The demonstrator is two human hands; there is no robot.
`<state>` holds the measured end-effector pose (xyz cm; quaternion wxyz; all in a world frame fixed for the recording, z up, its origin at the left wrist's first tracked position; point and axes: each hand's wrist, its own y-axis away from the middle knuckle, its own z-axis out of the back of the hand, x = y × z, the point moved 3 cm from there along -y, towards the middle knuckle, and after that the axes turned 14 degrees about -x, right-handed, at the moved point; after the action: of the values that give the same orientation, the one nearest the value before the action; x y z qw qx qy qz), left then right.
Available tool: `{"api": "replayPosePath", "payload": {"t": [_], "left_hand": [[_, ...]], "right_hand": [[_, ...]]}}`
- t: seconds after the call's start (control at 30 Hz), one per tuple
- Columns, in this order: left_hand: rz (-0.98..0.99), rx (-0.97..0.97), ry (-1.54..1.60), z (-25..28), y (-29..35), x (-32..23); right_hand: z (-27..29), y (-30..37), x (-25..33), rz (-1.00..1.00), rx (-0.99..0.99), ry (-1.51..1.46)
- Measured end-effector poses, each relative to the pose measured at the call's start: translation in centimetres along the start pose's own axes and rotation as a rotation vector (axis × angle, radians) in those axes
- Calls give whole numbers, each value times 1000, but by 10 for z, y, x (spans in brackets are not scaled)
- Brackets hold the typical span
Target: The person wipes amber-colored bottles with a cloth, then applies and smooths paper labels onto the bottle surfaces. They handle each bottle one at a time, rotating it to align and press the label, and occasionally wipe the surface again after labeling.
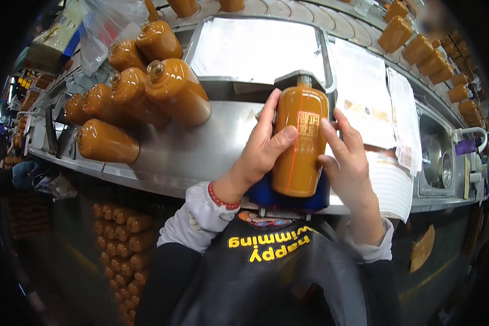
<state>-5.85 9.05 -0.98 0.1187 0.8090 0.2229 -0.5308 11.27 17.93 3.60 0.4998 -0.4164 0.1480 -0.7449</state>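
A glossy caramel-brown bottle lies on its back in front of me, its neck pointing away. A gold-and-red decal with a square emblem is on its upper face, and a thin red line runs down it lengthwise. My left hand wraps its left side, thumb across the front and fingers along the edge. From the right, my right hand presses fingertips and thumb to the bottle's side beside the decal. Under the bottle is a dark blue padded rest, with a dark angular frame round the neck.
Several more brown bottles crowd the steel counter at left. Behind is a metal tray with a white sheet. Printed decal sheets and a sink are at right. Bottles stand along a far slatted conveyor.
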Motion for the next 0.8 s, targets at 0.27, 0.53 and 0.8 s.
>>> {"api": "replayPosePath", "payload": {"t": [0.27, 0.53, 0.8], "left_hand": [[-47, -14, -104, 1, 6, 3], [-19, -1, -55, 0, 6, 4], [-63, 22, -35, 0, 3, 7]], "right_hand": [[18, 2, -4, -173, -135, -130], [23, -83, 12, 138, 176, -55], [-8, -121, 14, 234, 470, 7]]}}
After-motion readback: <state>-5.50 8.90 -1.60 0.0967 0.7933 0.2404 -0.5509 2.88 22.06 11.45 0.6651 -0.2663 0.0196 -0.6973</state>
